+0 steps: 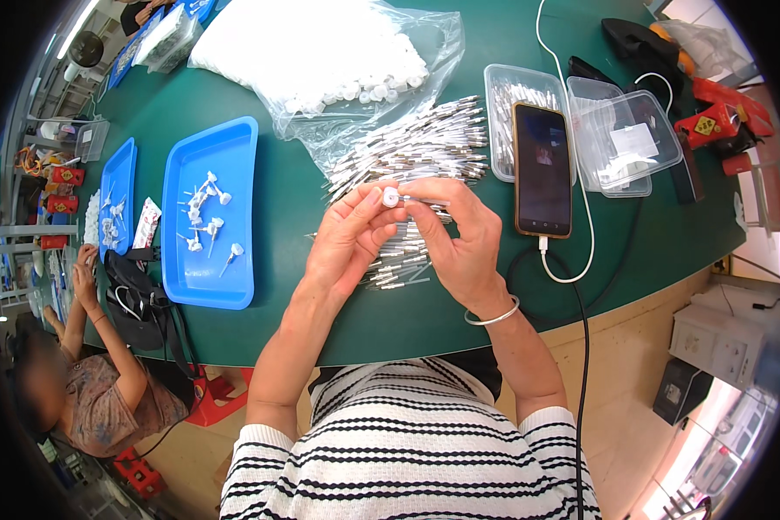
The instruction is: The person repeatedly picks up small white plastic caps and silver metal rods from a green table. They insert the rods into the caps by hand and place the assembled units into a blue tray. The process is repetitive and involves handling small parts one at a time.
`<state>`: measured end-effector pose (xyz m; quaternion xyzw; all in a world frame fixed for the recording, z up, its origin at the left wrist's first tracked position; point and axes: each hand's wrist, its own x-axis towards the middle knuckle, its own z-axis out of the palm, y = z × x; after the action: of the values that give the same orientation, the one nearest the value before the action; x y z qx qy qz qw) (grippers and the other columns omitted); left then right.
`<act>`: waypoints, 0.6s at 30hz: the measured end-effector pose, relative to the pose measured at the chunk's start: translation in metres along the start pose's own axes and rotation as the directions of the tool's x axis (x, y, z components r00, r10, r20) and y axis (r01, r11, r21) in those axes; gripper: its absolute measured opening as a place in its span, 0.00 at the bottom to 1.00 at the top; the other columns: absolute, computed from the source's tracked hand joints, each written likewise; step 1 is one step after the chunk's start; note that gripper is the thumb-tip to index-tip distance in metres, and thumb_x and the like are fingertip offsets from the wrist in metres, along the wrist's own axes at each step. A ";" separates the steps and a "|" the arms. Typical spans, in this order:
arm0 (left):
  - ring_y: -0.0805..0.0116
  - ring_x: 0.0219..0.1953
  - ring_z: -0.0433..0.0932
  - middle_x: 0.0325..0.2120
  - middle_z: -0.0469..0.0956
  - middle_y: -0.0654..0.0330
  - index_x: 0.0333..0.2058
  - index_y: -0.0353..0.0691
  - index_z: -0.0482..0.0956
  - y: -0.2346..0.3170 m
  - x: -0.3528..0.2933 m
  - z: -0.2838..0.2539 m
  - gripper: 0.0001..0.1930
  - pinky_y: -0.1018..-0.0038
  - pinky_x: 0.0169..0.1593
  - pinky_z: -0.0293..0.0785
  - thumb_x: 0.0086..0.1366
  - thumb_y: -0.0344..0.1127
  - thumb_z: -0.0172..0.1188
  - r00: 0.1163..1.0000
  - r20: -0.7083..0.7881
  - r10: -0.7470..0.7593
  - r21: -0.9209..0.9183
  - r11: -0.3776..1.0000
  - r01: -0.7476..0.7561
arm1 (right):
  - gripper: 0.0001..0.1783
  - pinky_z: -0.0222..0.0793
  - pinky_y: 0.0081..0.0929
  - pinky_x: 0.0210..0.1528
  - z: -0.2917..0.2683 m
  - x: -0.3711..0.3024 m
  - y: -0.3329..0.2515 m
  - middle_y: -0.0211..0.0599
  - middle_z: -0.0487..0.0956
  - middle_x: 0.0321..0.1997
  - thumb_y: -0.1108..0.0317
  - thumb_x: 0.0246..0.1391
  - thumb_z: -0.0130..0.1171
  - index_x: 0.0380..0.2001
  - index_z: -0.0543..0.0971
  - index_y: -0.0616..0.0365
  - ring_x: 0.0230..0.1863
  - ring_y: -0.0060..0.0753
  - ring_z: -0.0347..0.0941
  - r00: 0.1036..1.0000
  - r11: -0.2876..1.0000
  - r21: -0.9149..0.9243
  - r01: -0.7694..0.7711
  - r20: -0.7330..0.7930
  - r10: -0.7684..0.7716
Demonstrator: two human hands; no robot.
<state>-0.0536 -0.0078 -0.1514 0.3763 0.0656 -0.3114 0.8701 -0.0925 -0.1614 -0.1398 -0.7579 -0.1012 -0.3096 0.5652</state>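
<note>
Between the fingertips of my left hand (353, 232) is a small round white plastic cap (391, 198). My right hand (459, 227) pinches a thin metal-and-white rod (406, 199), its end at the cap's side; most of the rod is hidden by the fingers. Beneath and beyond both hands spreads a heap of thin white-and-silver rods (433, 143) on the green table. Past the heap, a clear plastic bag (321, 61) spills many white caps. On the left, a blue tray (208, 282) holds several caps with rods attached.
A charging phone (542, 173) leans on a clear box of rods (503, 82), its white cable (591, 225) curving right. Clear lids (659, 130) lie beyond. At left are a smaller blue tray (130, 152), a black bag (139, 303) and a seated person (104, 390).
</note>
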 end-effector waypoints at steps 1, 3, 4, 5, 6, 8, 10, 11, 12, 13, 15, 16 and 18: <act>0.73 0.36 0.80 0.35 0.79 0.59 0.45 0.32 0.75 -0.001 0.000 0.000 0.13 0.83 0.37 0.79 0.66 0.33 0.56 1.000 -0.004 0.000 0.003 1.000 0.000 | 0.08 0.71 0.27 0.34 0.000 0.000 0.000 0.37 0.79 0.34 0.77 0.51 0.60 0.36 0.76 0.58 0.32 0.37 0.76 1.000 1.000 0.003 -0.002 -0.001 0.002; 0.73 0.36 0.80 0.35 0.79 0.59 0.45 0.32 0.75 -0.001 0.000 0.000 0.13 0.83 0.37 0.79 0.66 0.33 0.56 1.000 0.001 0.001 0.010 1.000 -0.001 | 0.08 0.71 0.27 0.34 0.000 0.000 -0.001 0.37 0.80 0.34 0.76 0.51 0.60 0.36 0.76 0.59 0.32 0.36 0.76 1.000 1.000 0.011 -0.013 -0.001 0.013; 0.73 0.36 0.80 0.35 0.79 0.59 0.45 0.33 0.75 0.000 -0.001 0.000 0.13 0.83 0.37 0.79 0.66 0.34 0.56 1.000 0.008 0.000 0.014 1.000 -0.001 | 0.07 0.72 0.27 0.34 0.000 0.000 -0.001 0.37 0.80 0.34 0.76 0.51 0.60 0.36 0.76 0.59 0.32 0.36 0.76 1.000 1.000 0.015 -0.019 -0.002 0.019; 0.73 0.36 0.80 0.35 0.79 0.59 0.45 0.33 0.75 0.000 -0.001 0.000 0.13 0.83 0.37 0.79 0.66 0.34 0.56 1.000 0.016 0.000 0.018 1.000 -0.001 | 0.07 0.72 0.28 0.34 0.000 0.000 -0.001 0.37 0.80 0.34 0.76 0.51 0.60 0.36 0.76 0.59 0.32 0.37 0.76 1.000 1.000 0.018 -0.026 -0.001 0.026; 0.73 0.36 0.80 0.35 0.79 0.59 0.45 0.33 0.75 0.000 -0.001 0.000 0.13 0.83 0.37 0.79 0.66 0.34 0.56 1.000 0.013 0.000 0.024 1.000 0.000 | 0.07 0.72 0.28 0.34 0.000 -0.001 0.000 0.37 0.80 0.34 0.76 0.52 0.60 0.36 0.76 0.59 0.32 0.37 0.76 0.999 0.999 0.021 -0.032 0.000 0.032; 0.73 0.36 0.80 0.35 0.79 0.59 0.45 0.33 0.75 0.000 -0.001 0.000 0.13 0.83 0.37 0.79 0.66 0.34 0.56 1.000 0.007 0.000 0.036 0.999 0.000 | 0.07 0.71 0.28 0.34 0.000 -0.001 0.001 0.37 0.80 0.34 0.76 0.52 0.59 0.36 0.76 0.59 0.32 0.37 0.76 0.999 0.999 0.022 -0.038 0.001 0.038; 0.73 0.36 0.80 0.35 0.79 0.59 0.45 0.33 0.75 0.001 -0.001 0.000 0.13 0.82 0.37 0.79 0.66 0.34 0.56 1.000 0.010 0.008 0.050 0.999 -0.009 | 0.07 0.71 0.28 0.34 -0.001 -0.001 0.000 0.37 0.79 0.33 0.75 0.52 0.59 0.36 0.76 0.59 0.32 0.37 0.76 0.999 0.999 0.019 -0.040 0.003 0.040; 0.73 0.36 0.80 0.35 0.79 0.59 0.45 0.33 0.75 0.001 -0.001 0.000 0.13 0.82 0.37 0.79 0.66 0.34 0.56 1.000 0.011 0.012 0.056 0.998 -0.013 | 0.06 0.71 0.28 0.33 -0.001 -0.001 0.000 0.37 0.79 0.33 0.75 0.52 0.59 0.35 0.76 0.59 0.32 0.37 0.76 0.999 0.999 0.016 -0.042 0.005 0.042; 0.73 0.36 0.80 0.35 0.79 0.59 0.46 0.33 0.75 0.001 -0.001 0.000 0.13 0.82 0.37 0.79 0.66 0.34 0.56 1.000 0.009 0.018 0.066 0.998 -0.019 | 0.06 0.71 0.28 0.33 -0.001 -0.002 0.001 0.37 0.79 0.33 0.75 0.52 0.59 0.35 0.76 0.59 0.32 0.37 0.76 0.999 0.999 0.012 -0.045 0.006 0.045; 0.73 0.36 0.80 0.35 0.79 0.59 0.46 0.33 0.75 0.001 -0.001 0.000 0.13 0.82 0.37 0.79 0.66 0.34 0.56 1.000 0.007 0.024 0.075 0.997 -0.024 | 0.06 0.71 0.28 0.33 -0.001 -0.002 0.001 0.37 0.79 0.33 0.75 0.52 0.59 0.35 0.76 0.59 0.32 0.37 0.76 0.999 0.999 0.009 -0.047 0.007 0.047; 0.72 0.37 0.80 0.36 0.79 0.59 0.46 0.33 0.75 0.001 -0.001 0.000 0.13 0.82 0.37 0.79 0.66 0.34 0.55 0.999 0.008 0.031 0.088 0.996 -0.032 | 0.06 0.70 0.28 0.32 -0.001 -0.002 0.001 0.37 0.79 0.32 0.75 0.52 0.59 0.35 0.75 0.59 0.31 0.37 0.76 0.999 0.999 0.010 -0.051 0.010 0.051; 0.72 0.37 0.80 0.36 0.79 0.58 0.46 0.32 0.75 0.001 -0.002 0.000 0.13 0.82 0.37 0.79 0.66 0.34 0.55 0.999 0.009 0.034 0.092 0.995 -0.034 | 0.06 0.70 0.28 0.32 -0.001 -0.002 0.001 0.37 0.78 0.32 0.74 0.52 0.59 0.35 0.75 0.59 0.31 0.36 0.75 0.999 0.999 0.011 -0.053 0.012 0.053; 0.72 0.37 0.80 0.36 0.79 0.58 0.46 0.32 0.75 0.001 -0.002 0.000 0.13 0.82 0.37 0.79 0.66 0.34 0.55 0.999 0.009 0.039 0.104 0.994 -0.040 | 0.06 0.70 0.28 0.32 -0.001 -0.002 0.001 0.37 0.78 0.31 0.74 0.52 0.60 0.34 0.75 0.59 0.30 0.36 0.75 0.998 0.998 0.028 -0.056 0.018 0.055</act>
<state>-0.0547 -0.0061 -0.1506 0.4214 0.0388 -0.2985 0.8555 -0.0939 -0.1624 -0.1413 -0.7550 -0.0894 -0.2855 0.5834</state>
